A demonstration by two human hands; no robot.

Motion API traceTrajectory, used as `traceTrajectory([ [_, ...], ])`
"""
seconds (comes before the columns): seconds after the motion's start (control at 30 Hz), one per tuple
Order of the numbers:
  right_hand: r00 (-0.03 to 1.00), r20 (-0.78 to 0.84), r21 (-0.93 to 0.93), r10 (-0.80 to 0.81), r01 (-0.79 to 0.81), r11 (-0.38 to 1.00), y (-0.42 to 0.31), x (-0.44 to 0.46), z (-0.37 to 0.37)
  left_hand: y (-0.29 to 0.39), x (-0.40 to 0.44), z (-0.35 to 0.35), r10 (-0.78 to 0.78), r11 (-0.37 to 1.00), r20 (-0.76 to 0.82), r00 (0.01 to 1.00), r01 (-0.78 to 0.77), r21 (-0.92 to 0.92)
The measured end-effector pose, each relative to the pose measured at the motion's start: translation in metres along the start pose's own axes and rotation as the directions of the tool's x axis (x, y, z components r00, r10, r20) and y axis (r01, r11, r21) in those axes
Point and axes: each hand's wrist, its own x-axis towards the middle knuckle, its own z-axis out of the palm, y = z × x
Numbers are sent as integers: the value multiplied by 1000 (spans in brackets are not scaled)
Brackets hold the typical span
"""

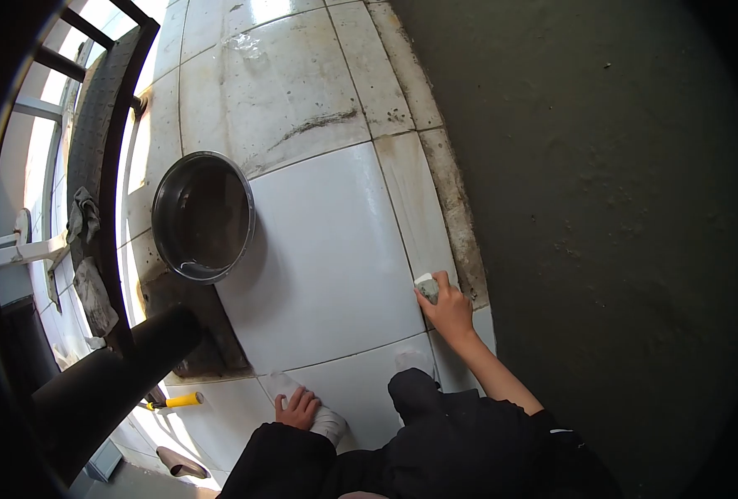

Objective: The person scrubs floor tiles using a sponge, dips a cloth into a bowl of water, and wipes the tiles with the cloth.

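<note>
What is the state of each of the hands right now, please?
Left hand: fingers bent; cannot tell whether it holds anything.
Right hand: closed on a sponge-like block.

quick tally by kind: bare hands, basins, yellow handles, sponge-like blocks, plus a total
Bare hands: 2 (left hand, right hand)
Basins: 1 (round basin)
Yellow handles: 1 (yellow handle)
Sponge-like blocks: 1 (sponge-like block, in the right hand)
Total: 5

One head-worn view, downward over tiles (pixel 327 249)
</note>
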Motion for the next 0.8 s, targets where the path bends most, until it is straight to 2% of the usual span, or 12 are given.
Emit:
traceTrajectory([
  [0.1, 992, -122, 43, -31, 36, 998, -24, 56, 2, 0, 1, -2, -4, 1000, 12, 1000, 4, -5],
  [0.27, 996, -85, -4, -4, 4, 1000, -73, 179, -19, -1, 2, 3, 25, 1000, 5, 1000, -25, 11],
  [0.4, 999, -33, -91, 40, -43, 995, -99, 223, -30, -3, 3, -1, 52, 998, 31, 998, -53, 27],
  [0.53, 998, -16, -42, 56, -57, 998, -77, 179, -26, -2, 3, -6, 48, 999, 45, 998, -49, 22],
  [0.6, 999, 22, -21, 32, -31, 999, -48, 121, -21, -1, 1, -1, 46, 998, 26, 999, -47, 33],
  [0.7, 1000, -5, -20, 2, -2, 1000, -2, 21, -4, -2, -1, 3, 30, 1000, 13, 999, -30, 3],
  [0.8, 1000, -4, -34, -2, 2, 999, 15, -33, -3, -2, -2, 0, 31, 999, 60, 998, -32, 10],
])
